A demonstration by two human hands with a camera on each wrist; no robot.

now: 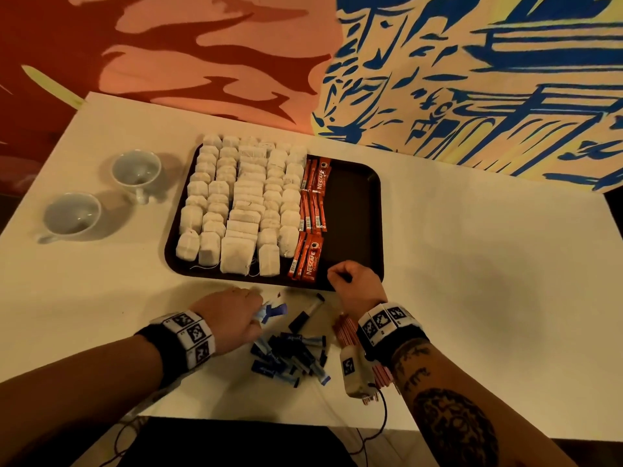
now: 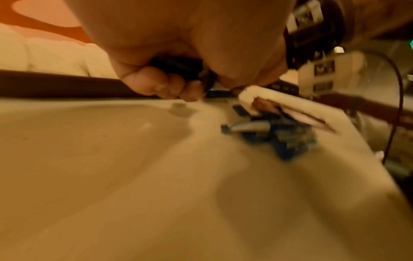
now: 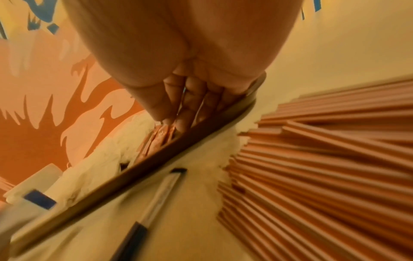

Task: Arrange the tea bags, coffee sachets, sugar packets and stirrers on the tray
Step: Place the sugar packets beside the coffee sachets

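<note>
A dark brown tray (image 1: 354,210) holds rows of white tea bags (image 1: 242,203) on its left. A column of red coffee sachets (image 1: 312,210) lies beside them, and its right part is bare. Blue sugar packets (image 1: 293,355) lie heaped on the table in front of the tray. My left hand (image 1: 256,315) grips a bunch of them (image 2: 178,68) in its fist. My right hand (image 1: 337,271) hovers over the tray's near right corner, just right of the sachets. Its fingers (image 3: 187,113) curl against the thumb, and a thin pale sliver shows between them. Pink stirrers (image 3: 324,159) lie fanned under my right wrist.
Two pale cups (image 1: 136,170) (image 1: 72,214) stand on the white table (image 1: 472,264) left of the tray. One long sugar stick (image 1: 308,315) lies apart between the heap and the tray. A painted wall rises behind the table. A cable hangs off the near table edge.
</note>
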